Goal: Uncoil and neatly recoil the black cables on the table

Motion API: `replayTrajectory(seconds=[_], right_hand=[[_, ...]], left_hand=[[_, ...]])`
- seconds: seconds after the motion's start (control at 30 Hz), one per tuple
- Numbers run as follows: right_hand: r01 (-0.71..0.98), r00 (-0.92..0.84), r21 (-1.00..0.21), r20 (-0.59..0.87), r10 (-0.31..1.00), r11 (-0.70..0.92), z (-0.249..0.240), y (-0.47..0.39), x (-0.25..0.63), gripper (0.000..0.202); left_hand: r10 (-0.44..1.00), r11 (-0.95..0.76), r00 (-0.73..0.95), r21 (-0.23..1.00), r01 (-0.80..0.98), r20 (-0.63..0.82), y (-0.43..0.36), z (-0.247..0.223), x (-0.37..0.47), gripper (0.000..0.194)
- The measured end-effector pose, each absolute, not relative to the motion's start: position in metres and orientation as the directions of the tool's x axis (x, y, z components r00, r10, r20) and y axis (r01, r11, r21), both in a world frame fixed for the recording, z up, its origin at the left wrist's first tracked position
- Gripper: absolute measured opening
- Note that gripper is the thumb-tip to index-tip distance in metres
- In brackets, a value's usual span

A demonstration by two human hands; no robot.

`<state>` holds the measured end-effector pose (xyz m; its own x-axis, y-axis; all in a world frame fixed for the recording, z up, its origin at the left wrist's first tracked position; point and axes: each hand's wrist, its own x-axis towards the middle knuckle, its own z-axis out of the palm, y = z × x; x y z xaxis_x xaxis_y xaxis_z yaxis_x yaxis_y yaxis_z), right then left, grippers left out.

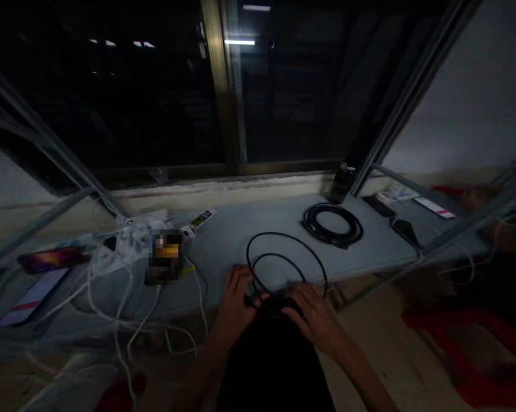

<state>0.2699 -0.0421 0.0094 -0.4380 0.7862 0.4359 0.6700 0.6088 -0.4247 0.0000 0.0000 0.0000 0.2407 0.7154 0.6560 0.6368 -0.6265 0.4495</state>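
Observation:
A black cable (pixel 316 260) rises in two loose loops above the table's front edge, its lower part bunched between my hands over my dark-clothed lap. My left hand (pixel 238 297) has its fingers curled round the cable on the left side. On the right, my right hand (pixel 309 309) is closed over the bunched part, with the thumb pointing inward. Dim light and dark clothing hide the cable ends and the fingertips. A finished-looking coil of black cable (pixel 356 226) lies flat on the table (pixel 232 223), behind and to the right of my hands.
A dark bottle (pixel 341 182) stands near the window. Phones (pixel 35 297) and tangled white cords (pixel 124 292) spread over the left side, some hanging off the edge. Metal posts (pixel 391 114) frame the table. A red stool (pixel 468 355) and another person's arm (pixel 481 203) are at right.

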Motion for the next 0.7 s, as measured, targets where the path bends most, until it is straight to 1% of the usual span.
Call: replayTrajectory(seconds=[0.07, 0.13, 0.2, 0.23, 0.27, 0.33, 0.4, 0.43, 0.53, 0.6, 0.63, 0.7], right_hand=[[0.649, -0.480, -0.422, 0.418, 0.771, 0.633, 0.009, -0.046, 0.269, 0.030], [0.632, -0.512, -0.423, 0.401, 0.760, 0.649, 0.009, -0.049, 0.267, 0.032], [0.621, -0.535, -0.427, 0.383, 0.753, 0.658, 0.010, -0.050, 0.262, 0.026], [0.615, -0.541, -0.430, 0.378, 0.751, 0.660, 0.011, -0.050, 0.259, 0.025], [0.608, -0.542, -0.436, 0.382, 0.748, 0.663, 0.013, -0.050, 0.257, 0.027], [0.578, -0.531, -0.465, 0.409, 0.742, 0.671, 0.019, -0.049, 0.254, 0.035], [0.535, -0.501, -0.522, 0.437, 0.747, 0.665, 0.031, -0.048, 0.257, 0.040], [0.511, -0.478, -0.556, 0.449, 0.755, 0.655, 0.040, -0.047, 0.259, 0.042], [0.440, -0.370, -0.658, 0.487, 0.791, 0.611, 0.074, -0.043, 0.270, 0.047], [0.395, -0.290, -0.730, 0.478, 0.829, 0.558, 0.098, -0.039, 0.278, 0.052], [0.364, -0.259, -0.779, 0.443, 0.859, 0.511, 0.108, -0.036, 0.282, 0.055], [0.245, -0.230, -0.899, 0.309, 0.923, 0.363, 0.122, -0.029, 0.287, 0.059]], left_hand=[[0.707, -0.586, 0.110, 0.492, 0.644, 0.699, -0.001, 0.002, 0.002, 0.043], [0.693, -0.572, 0.066, 0.492, 0.656, 0.718, -0.002, 0.007, 0.002, 0.049], [0.687, -0.578, 0.115, 0.444, 0.685, 0.717, -0.001, 0.016, 0.000, 0.058], [0.679, -0.598, 0.175, 0.399, 0.695, 0.713, 0.001, 0.021, -0.002, 0.058], [0.666, -0.630, 0.249, 0.352, 0.692, 0.703, 0.004, 0.027, -0.005, 0.053], [0.618, -0.719, 0.398, 0.281, 0.636, 0.679, 0.011, 0.037, -0.012, 0.032], [0.576, -0.784, 0.480, 0.281, 0.553, 0.662, 0.020, 0.049, -0.019, 0.014], [0.562, -0.805, 0.495, 0.298, 0.514, 0.663, 0.024, 0.055, -0.022, 0.011], [0.546, -0.830, 0.484, 0.366, 0.420, 0.684, 0.033, 0.079, -0.027, 0.015], [0.575, -0.817, 0.452, 0.449, 0.362, 0.682, 0.036, 0.097, -0.027, 0.018], [0.614, -0.789, 0.426, 0.511, 0.339, 0.665, 0.037, 0.105, -0.026, 0.020], [0.725, -0.685, 0.374, 0.663, 0.301, 0.579, 0.040, 0.120, -0.022, 0.024]])
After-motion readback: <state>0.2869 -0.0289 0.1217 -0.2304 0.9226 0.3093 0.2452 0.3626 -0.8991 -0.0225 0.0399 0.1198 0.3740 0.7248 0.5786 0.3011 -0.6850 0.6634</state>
